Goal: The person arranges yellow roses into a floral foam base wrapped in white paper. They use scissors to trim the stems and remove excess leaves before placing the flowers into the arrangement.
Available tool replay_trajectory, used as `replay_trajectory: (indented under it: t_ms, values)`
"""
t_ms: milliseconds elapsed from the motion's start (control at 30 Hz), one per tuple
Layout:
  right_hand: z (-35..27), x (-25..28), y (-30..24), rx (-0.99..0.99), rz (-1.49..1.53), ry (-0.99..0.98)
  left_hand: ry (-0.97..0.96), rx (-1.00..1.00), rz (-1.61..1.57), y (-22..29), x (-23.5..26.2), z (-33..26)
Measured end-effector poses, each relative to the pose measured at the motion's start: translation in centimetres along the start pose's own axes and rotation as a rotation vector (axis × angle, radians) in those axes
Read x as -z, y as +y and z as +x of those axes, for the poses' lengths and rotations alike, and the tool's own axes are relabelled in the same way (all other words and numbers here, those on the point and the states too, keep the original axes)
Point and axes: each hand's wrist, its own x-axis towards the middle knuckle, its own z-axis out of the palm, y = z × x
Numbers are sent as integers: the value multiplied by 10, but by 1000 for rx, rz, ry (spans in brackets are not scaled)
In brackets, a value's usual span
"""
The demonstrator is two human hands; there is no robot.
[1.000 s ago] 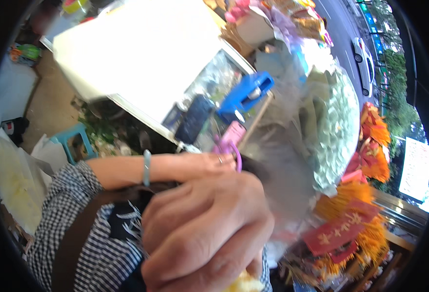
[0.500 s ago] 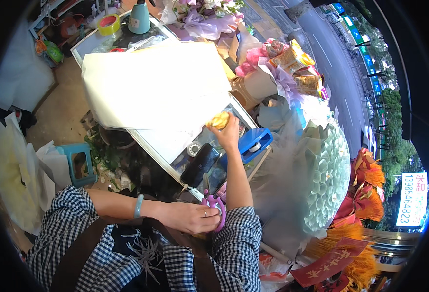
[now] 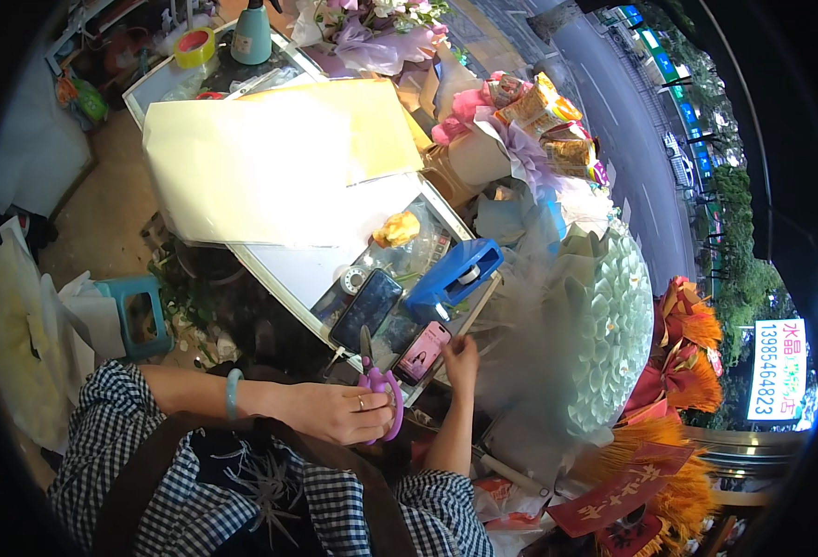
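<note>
Purple-handled scissors [image 3: 379, 376] are in my left hand [image 3: 349, 413], its fingers closed through the handles and the blades pointing away from me. Just past the blades, a dark phone [image 3: 365, 309] lies on the table. My right hand [image 3: 462, 360] is beside the right edge of a second phone [image 3: 423, 353] with a lit pink screen. Its fingers are bent together; whether anything is between them is hidden. A yellow-brown lump, perhaps a pastry [image 3: 397, 229], rests on the glass table top, away from both hands. A blue tape dispenser [image 3: 455, 277] stands between it and my right hand.
Large pale paper sheets [image 3: 242, 167] cover much of the white-framed table [image 3: 288, 302]. A spray bottle [image 3: 252, 35] and a tape roll [image 3: 194, 46] stand at its far end. Wrapped bouquets [image 3: 609, 325] crowd the right side. A blue stool [image 3: 137, 316] is on the left.
My right hand has let go of the yellow-brown lump on the table and drawn back toward me, to the pink-screened phone. My left hand still holds the scissors.
</note>
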Motion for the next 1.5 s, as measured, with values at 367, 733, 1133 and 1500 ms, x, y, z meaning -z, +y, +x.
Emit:
replay_trajectory:
  t_ms: [367,733,1133,1500]
  values:
    - [27,-12,15,-132,258,366,-90,35,32,11,-2,-8]
    - [-101,-67,-202,-175,1386,-1147,18,357,302,44,52,-57]
    - [-145,-122,-342,-563,1248,-1882,329,761,933,98,97,-164]
    - [-241,-215,-356,-226,829,-1661,665,1404,679,301,140,-236]
